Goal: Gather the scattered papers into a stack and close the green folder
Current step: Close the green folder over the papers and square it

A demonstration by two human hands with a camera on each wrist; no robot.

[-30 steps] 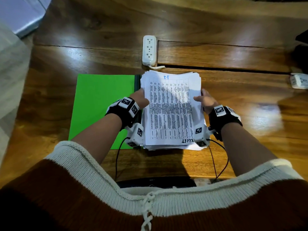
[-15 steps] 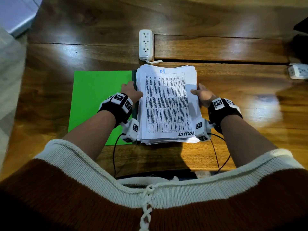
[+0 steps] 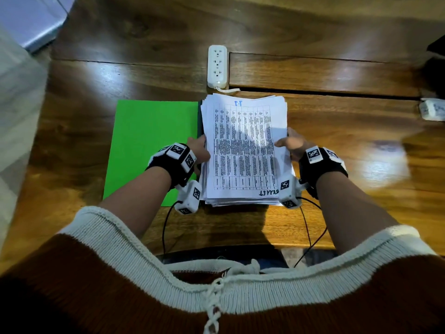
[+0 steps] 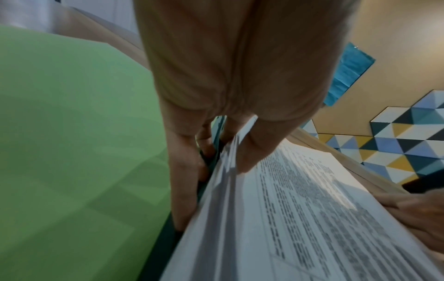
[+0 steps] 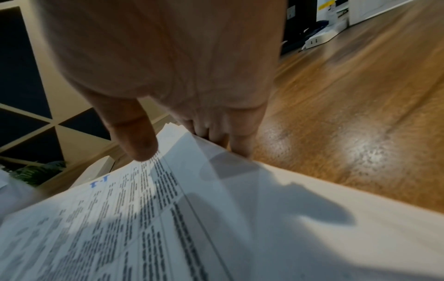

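A thick stack of printed papers (image 3: 243, 150) lies over the right half of the open green folder (image 3: 151, 145), whose left cover is flat on the wooden table. My left hand (image 3: 198, 150) grips the stack's left edge, thumb (image 4: 252, 152) on top and fingers (image 4: 185, 171) down along the side by the folder spine. My right hand (image 3: 289, 143) holds the right edge, thumb (image 5: 134, 136) on the top sheet and fingers (image 5: 240, 140) curled under it. The sheet edges of the stack (image 5: 216, 218) are slightly uneven.
A white power strip (image 3: 217, 66) lies just beyond the papers' far edge. Another white plug block (image 3: 432, 109) sits at the table's right edge. Bare wooden table (image 3: 349, 145) spreads to the right, and the near table edge runs below the stack.
The stack has settled slightly lower and squarer between both hands; my left hand has shifted a little along the stack's left edge. The folder stays open.
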